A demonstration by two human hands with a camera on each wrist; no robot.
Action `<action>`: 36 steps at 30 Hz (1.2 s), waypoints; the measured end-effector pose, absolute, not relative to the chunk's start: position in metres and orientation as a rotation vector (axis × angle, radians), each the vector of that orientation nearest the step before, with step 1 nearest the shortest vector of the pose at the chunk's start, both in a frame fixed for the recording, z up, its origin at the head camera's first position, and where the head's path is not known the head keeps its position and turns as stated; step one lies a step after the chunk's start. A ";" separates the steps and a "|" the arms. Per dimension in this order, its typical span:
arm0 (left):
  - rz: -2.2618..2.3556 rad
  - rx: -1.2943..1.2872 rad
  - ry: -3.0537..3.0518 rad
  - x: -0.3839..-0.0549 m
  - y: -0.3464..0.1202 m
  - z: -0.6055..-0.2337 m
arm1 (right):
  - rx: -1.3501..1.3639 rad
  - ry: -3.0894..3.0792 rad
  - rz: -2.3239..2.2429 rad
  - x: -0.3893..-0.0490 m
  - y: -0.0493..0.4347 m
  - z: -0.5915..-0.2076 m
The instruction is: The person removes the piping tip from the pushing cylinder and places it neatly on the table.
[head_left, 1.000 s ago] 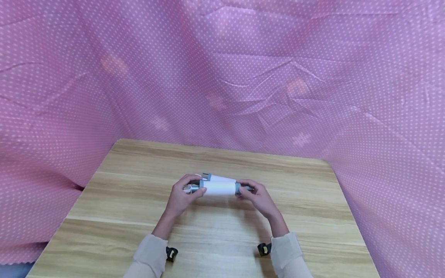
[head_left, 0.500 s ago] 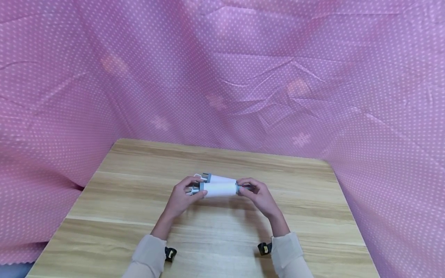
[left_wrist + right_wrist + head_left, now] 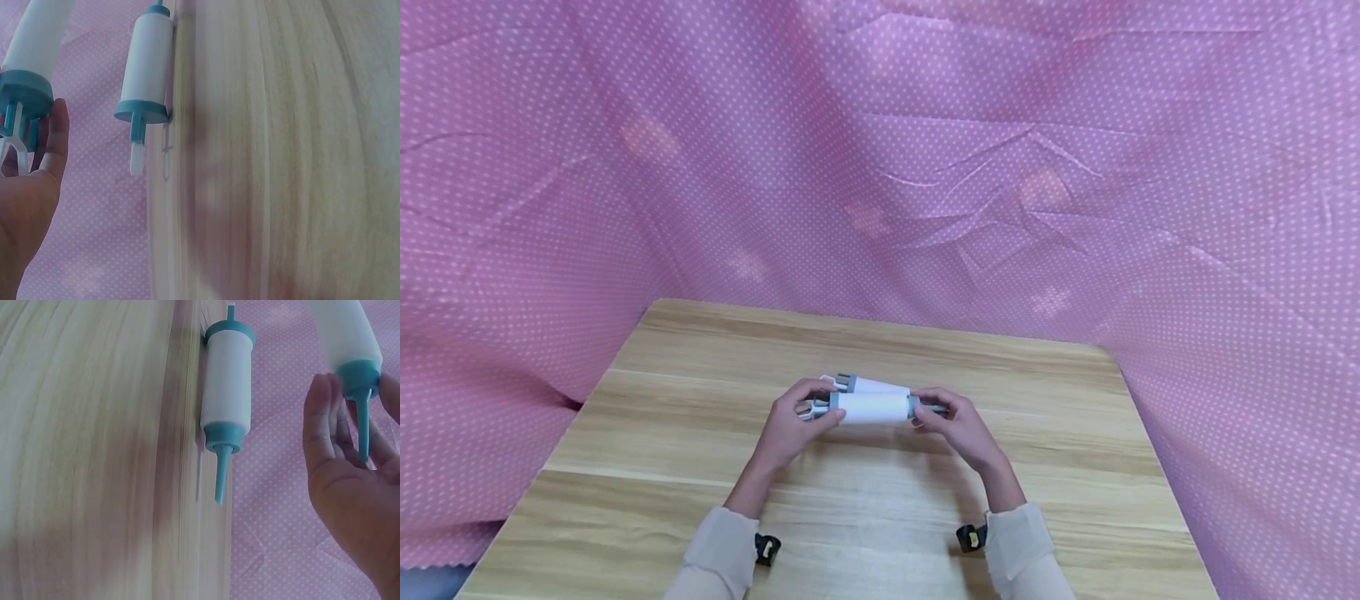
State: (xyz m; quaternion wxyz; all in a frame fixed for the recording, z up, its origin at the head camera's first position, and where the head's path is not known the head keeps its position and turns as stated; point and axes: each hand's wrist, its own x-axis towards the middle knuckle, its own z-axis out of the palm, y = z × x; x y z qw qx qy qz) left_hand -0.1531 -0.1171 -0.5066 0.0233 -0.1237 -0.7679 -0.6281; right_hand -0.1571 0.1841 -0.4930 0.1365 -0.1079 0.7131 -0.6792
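Both hands hold one large white syringe [image 3: 874, 407] with teal end caps, level above the table. My left hand [image 3: 790, 425] grips its plunger end, fingers and thumb at the teal cap [image 3: 26, 89]. A white loop handle [image 3: 17, 153] sticks out there beside the palm. At the other end my right hand [image 3: 958, 427] pinches the teal nozzle cap [image 3: 359, 376] between fingers and thumb. The thin nozzle [image 3: 363, 428] points towards the right palm. Just behind, a second, similar syringe [image 3: 878, 386] lies on the table, its nozzle also to the right.
The wood-grain table [image 3: 880, 517] has rounded far corners. A pink dotted cloth [image 3: 880, 183] hangs behind it and along both sides. Black wrist cameras [image 3: 767, 549] sit at the cuffs of the light sleeves [image 3: 722, 546].
The held syringe shifts and tilts very slightly between the hands. Both hands keep their grip in almost the same place, and the second syringe stays where it lies.
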 end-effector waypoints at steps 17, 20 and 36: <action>-1.889 -0.372 -2.390 -0.154 -0.118 -0.508 | -0.377 2.124 -2.008 -0.160 0.179 -0.493; -1.887 -0.376 -2.392 -0.154 -0.119 -0.509 | -0.371 2.098 -1.998 -0.159 0.180 -0.494; -1.887 -0.367 -2.379 -0.156 -0.119 -0.509 | -0.379 2.087 -2.004 -0.159 0.183 -0.493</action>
